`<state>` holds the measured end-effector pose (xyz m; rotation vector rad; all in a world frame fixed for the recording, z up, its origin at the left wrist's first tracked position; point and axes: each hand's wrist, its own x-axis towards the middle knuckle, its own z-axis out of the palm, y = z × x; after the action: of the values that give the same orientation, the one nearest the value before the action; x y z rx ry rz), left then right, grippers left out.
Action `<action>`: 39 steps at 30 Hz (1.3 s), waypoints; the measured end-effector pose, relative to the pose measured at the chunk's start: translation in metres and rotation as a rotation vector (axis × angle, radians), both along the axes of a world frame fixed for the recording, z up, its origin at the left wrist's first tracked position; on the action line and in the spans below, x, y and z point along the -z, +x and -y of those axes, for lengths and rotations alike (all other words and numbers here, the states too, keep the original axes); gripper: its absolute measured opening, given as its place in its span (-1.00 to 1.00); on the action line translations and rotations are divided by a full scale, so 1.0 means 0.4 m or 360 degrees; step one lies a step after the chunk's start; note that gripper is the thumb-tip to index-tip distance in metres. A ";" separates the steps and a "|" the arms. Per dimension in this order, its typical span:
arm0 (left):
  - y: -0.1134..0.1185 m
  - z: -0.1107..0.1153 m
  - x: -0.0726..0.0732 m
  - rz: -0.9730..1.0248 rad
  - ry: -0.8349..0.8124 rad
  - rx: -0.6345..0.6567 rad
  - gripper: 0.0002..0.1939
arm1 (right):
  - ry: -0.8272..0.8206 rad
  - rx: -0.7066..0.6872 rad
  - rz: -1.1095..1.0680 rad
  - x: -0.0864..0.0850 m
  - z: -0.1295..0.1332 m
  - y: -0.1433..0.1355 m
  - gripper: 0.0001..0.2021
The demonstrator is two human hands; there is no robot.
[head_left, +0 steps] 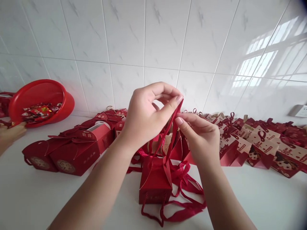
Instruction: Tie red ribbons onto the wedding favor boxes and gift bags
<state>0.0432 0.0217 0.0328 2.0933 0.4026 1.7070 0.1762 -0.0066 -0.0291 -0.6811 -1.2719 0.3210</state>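
A small red gift box [155, 182] stands on the white counter in the middle, with red cord loops hanging down its near side. My left hand [153, 111] is raised above it, thumb and fingers pinching the top of a dark red ribbon [174, 119]. Just right of and below it, my right hand [200, 134] pinches the same ribbon between thumb and fingers. The ribbon runs down to the top of the box. More red ribbon [187, 191] lies in loose loops on the counter to the right of the box.
Closed red boxes [74, 156] stand at left. Rows of red and cream boxes [261, 147] line the tiled wall at right. A tilted red basin [69, 102] holds small wrapped packets. Another person's hand [14, 132] is beside it at the far left.
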 end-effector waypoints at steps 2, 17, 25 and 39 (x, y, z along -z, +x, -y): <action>0.011 0.008 0.018 0.0007 -0.0057 0.0054 -0.95 | 0.0019 -0.0004 -0.0072 -0.002 0.003 0.001 -0.95; -0.016 0.025 0.068 0.0068 -0.0327 0.0067 -0.76 | 0.0037 -0.0227 -0.0267 0.005 0.014 -0.005 -0.95; -0.042 0.013 0.061 -0.0551 -0.0422 0.0169 -0.84 | 0.0127 0.0083 -0.0148 0.003 0.016 0.004 -0.94; -0.069 -0.021 0.076 -0.0012 -0.0541 -0.0082 -0.83 | 0.0245 0.0175 0.0086 0.013 0.020 0.018 -0.73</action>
<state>0.0154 0.0301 0.0026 1.8567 0.7008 1.5332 0.1835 -0.0145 -0.0342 -0.6285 -1.2906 0.1135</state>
